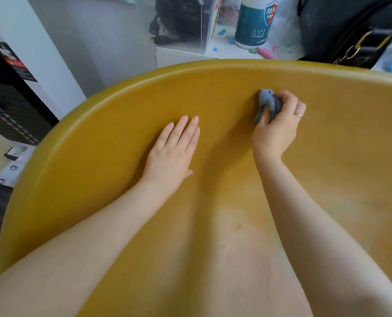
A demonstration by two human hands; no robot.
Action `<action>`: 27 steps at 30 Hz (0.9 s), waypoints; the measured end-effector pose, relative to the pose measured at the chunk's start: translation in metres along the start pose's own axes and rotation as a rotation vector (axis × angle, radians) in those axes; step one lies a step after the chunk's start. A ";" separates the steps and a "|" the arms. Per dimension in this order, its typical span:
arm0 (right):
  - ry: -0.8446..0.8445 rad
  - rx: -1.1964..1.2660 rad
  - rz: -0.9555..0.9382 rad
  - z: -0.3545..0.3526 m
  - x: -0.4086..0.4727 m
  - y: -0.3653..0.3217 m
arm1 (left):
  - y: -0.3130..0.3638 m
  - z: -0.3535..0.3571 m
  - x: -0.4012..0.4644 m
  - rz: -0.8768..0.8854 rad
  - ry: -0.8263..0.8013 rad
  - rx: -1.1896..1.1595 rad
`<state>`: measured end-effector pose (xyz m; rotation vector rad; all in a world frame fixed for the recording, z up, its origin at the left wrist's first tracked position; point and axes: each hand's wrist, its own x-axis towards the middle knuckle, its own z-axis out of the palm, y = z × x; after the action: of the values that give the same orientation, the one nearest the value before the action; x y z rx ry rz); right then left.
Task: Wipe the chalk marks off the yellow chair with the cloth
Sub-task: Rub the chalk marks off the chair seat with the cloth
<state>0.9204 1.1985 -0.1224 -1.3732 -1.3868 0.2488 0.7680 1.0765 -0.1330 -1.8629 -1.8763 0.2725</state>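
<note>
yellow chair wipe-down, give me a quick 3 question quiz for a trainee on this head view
1. True or false: the left hand lies flat and open on the yellow chair.
2. Which hand holds the grey cloth? A) left B) right C) neither
3. Fill in: the cloth is bunched up and pressed near the chair's upper ____.

Key
1. True: palm down, fingers straight, holding nothing.
2. B: the right hand is closed around it.
3. Rim. Faint pale smears still show lower down, between the forearms.
</note>
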 end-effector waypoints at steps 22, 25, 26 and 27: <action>0.067 -0.194 -0.376 0.006 0.024 0.006 | 0.017 0.019 0.024 -0.140 -0.040 0.076; -0.170 -0.238 -0.573 0.022 -0.031 0.008 | 0.024 0.013 0.025 -0.176 -0.026 0.051; -0.245 -0.278 -0.627 0.025 -0.047 0.011 | 0.023 0.013 0.025 -0.169 -0.024 0.054; -0.299 -0.307 -0.660 0.026 -0.059 0.014 | 0.022 0.014 0.026 -0.158 -0.024 0.060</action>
<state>0.8910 1.1688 -0.1737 -1.0642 -2.1144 -0.2155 0.7818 1.1054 -0.1500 -1.6681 -1.9970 0.2954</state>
